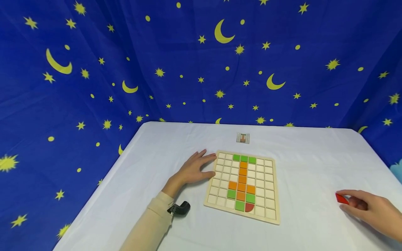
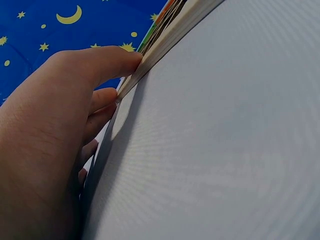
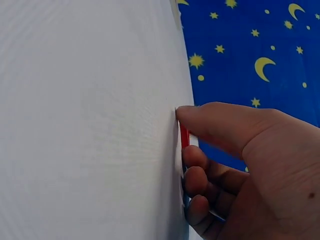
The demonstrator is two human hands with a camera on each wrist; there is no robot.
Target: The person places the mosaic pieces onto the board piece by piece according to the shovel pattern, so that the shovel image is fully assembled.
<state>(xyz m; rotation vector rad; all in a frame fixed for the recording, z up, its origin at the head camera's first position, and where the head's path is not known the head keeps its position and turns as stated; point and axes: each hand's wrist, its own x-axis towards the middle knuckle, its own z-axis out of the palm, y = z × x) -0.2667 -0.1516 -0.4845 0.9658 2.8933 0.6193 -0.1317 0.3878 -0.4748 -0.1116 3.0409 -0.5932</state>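
A square wooden grid board [image 1: 269,191] lies on the white table, with green, orange and red tiles among its pale cells. The tiles form an upright figure, and a rounded red tile [image 1: 249,207] sits in the bottom row. My left hand [image 1: 196,169] rests at the board's left edge, thumb and a fingertip touching the frame, as the left wrist view also shows. Well to the right of the board, my right hand [image 1: 373,211] pinches a red tile [image 1: 341,198] between thumb and fingers, close to the tabletop. In the right wrist view only a sliver of that tile [image 3: 185,137] shows.
Behind the board lies a small pattern card [image 1: 243,138] with a similar figure. A blue curtain [image 1: 188,52] with yellow moons and stars hangs around the table [image 1: 176,139]. A light blue object [image 1: 397,170] shows at the right edge.
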